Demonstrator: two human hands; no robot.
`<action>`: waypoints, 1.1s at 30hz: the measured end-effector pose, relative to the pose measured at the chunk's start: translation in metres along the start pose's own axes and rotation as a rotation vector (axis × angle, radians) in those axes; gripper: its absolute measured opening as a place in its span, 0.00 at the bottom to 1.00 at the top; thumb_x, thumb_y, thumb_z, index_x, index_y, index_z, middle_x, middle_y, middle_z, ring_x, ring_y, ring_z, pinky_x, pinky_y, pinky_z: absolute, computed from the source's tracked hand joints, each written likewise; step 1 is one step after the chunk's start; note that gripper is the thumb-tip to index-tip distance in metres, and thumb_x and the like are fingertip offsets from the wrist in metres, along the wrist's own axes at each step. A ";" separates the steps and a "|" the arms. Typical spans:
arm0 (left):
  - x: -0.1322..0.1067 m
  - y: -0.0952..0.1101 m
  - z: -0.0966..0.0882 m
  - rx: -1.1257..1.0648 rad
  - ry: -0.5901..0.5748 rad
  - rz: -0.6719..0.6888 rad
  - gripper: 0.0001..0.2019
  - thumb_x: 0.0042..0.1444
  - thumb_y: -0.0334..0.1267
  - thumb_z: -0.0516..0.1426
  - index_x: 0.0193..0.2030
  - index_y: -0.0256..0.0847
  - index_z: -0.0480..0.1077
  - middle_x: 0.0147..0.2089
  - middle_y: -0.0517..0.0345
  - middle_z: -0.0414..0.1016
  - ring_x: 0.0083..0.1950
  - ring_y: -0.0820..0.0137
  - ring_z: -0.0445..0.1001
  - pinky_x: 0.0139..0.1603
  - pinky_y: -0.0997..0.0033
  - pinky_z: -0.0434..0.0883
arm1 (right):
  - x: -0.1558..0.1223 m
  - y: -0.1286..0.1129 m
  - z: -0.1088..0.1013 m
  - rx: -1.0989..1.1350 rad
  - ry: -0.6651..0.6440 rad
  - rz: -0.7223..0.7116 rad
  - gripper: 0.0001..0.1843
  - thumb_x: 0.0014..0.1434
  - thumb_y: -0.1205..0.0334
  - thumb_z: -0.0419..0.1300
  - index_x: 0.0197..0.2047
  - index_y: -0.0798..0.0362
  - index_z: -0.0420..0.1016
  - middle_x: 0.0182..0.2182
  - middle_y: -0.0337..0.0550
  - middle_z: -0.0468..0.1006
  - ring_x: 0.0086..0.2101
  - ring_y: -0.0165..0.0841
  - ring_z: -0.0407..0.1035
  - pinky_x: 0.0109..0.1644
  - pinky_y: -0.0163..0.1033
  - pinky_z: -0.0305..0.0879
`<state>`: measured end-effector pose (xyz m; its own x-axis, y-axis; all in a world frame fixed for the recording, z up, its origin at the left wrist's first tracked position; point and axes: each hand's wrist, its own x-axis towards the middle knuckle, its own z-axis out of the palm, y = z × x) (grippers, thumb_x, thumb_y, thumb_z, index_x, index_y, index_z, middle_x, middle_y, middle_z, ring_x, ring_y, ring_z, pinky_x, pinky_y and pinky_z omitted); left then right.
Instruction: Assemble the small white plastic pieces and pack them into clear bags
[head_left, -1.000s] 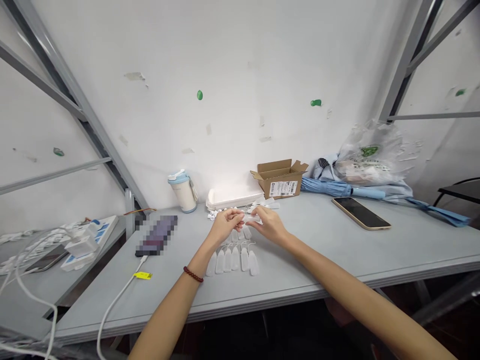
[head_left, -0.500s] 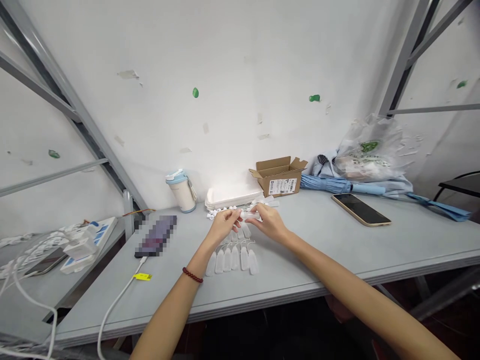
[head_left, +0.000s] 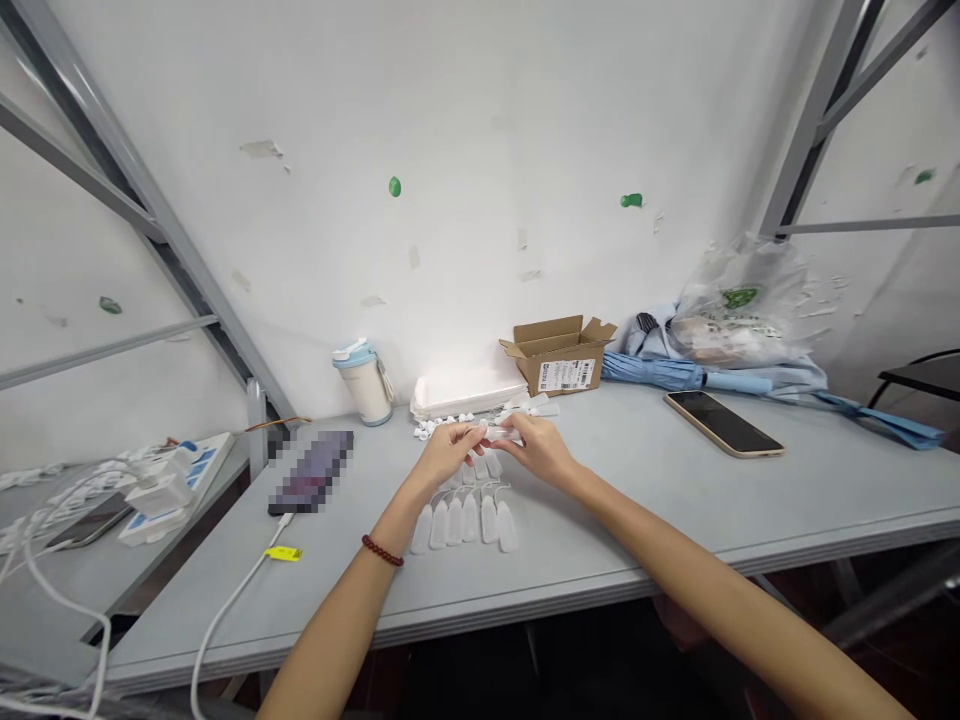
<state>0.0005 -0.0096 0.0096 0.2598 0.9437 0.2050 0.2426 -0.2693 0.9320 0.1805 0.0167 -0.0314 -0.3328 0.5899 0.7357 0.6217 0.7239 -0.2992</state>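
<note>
My left hand [head_left: 444,455] and my right hand [head_left: 541,446] meet over the middle of the grey table [head_left: 645,520], both pinched on one small clear plastic bottle [head_left: 500,432] held sideways between them. Just below my hands lie several small translucent bottles [head_left: 465,518] in a row on the table. A scatter of tiny white caps [head_left: 439,424] lies beyond my left hand, in front of a white tray [head_left: 466,394]. A red bead bracelet [head_left: 382,550] circles my left wrist.
A white and blue cup [head_left: 364,381] and an open cardboard box [head_left: 561,355] stand by the wall. A phone [head_left: 723,423], a blue umbrella [head_left: 686,376] and a plastic bag [head_left: 742,305] lie right. A blurred dark device [head_left: 313,471], its cable and a power strip [head_left: 169,485] are left.
My hands stay together on the small bottle with only slight finger movement. The view shifted a little.
</note>
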 end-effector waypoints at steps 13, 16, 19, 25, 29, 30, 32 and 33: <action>0.002 -0.002 -0.002 -0.025 -0.002 -0.030 0.19 0.47 0.52 0.60 0.21 0.36 0.71 0.21 0.58 0.70 0.22 0.74 0.66 0.26 0.73 0.67 | -0.003 -0.004 0.002 -0.028 -0.080 -0.090 0.13 0.63 0.54 0.52 0.38 0.54 0.71 0.30 0.45 0.78 0.27 0.31 0.70 0.30 0.33 0.58; 0.001 -0.001 -0.003 -0.085 0.010 -0.050 0.15 0.46 0.48 0.62 0.23 0.36 0.72 0.21 0.59 0.70 0.24 0.74 0.67 0.27 0.73 0.68 | -0.003 -0.005 0.003 -0.027 -0.082 -0.103 0.14 0.64 0.54 0.51 0.37 0.54 0.71 0.30 0.45 0.77 0.27 0.31 0.69 0.30 0.33 0.58; 0.000 0.000 -0.002 -0.146 0.017 -0.099 0.15 0.45 0.48 0.62 0.28 0.36 0.74 0.25 0.56 0.73 0.28 0.72 0.70 0.28 0.73 0.69 | -0.002 -0.005 0.003 -0.026 -0.045 -0.098 0.13 0.63 0.54 0.52 0.40 0.55 0.70 0.31 0.47 0.77 0.28 0.32 0.70 0.30 0.34 0.59; -0.003 0.003 -0.001 -0.115 -0.036 -0.152 0.20 0.49 0.54 0.58 0.28 0.34 0.73 0.30 0.50 0.75 0.32 0.69 0.72 0.29 0.73 0.67 | -0.001 -0.005 0.000 0.017 0.001 -0.024 0.12 0.63 0.54 0.52 0.42 0.53 0.68 0.31 0.45 0.76 0.27 0.32 0.68 0.30 0.35 0.60; -0.003 0.003 -0.001 -0.113 -0.039 -0.115 0.20 0.49 0.53 0.58 0.24 0.34 0.71 0.27 0.52 0.74 0.30 0.71 0.70 0.31 0.72 0.67 | 0.000 -0.008 -0.003 0.077 -0.028 -0.008 0.14 0.63 0.53 0.50 0.41 0.54 0.68 0.31 0.45 0.75 0.27 0.32 0.67 0.31 0.34 0.59; -0.002 0.002 -0.001 -0.111 -0.040 -0.103 0.20 0.49 0.53 0.58 0.24 0.34 0.71 0.27 0.52 0.74 0.29 0.72 0.70 0.31 0.72 0.67 | 0.000 -0.009 -0.004 0.094 -0.041 0.000 0.14 0.63 0.52 0.50 0.40 0.54 0.68 0.30 0.44 0.74 0.27 0.31 0.66 0.31 0.34 0.58; -0.001 0.002 0.000 -0.109 -0.023 -0.067 0.18 0.48 0.51 0.59 0.24 0.34 0.72 0.26 0.54 0.73 0.29 0.72 0.69 0.32 0.71 0.67 | 0.002 -0.012 -0.006 0.136 -0.084 0.048 0.15 0.63 0.52 0.49 0.34 0.54 0.67 0.25 0.40 0.71 0.24 0.30 0.62 0.29 0.34 0.55; -0.001 0.002 0.001 -0.111 -0.003 -0.041 0.17 0.48 0.49 0.59 0.24 0.35 0.72 0.26 0.55 0.73 0.29 0.72 0.69 0.33 0.71 0.67 | 0.002 -0.014 -0.006 0.165 -0.115 0.087 0.17 0.63 0.51 0.49 0.30 0.53 0.66 0.21 0.38 0.68 0.22 0.29 0.60 0.28 0.33 0.53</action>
<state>0.0014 -0.0108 0.0106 0.2548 0.9528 0.1650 0.1477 -0.2070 0.9671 0.1756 0.0056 -0.0217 -0.3673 0.6826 0.6317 0.5304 0.7117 -0.4606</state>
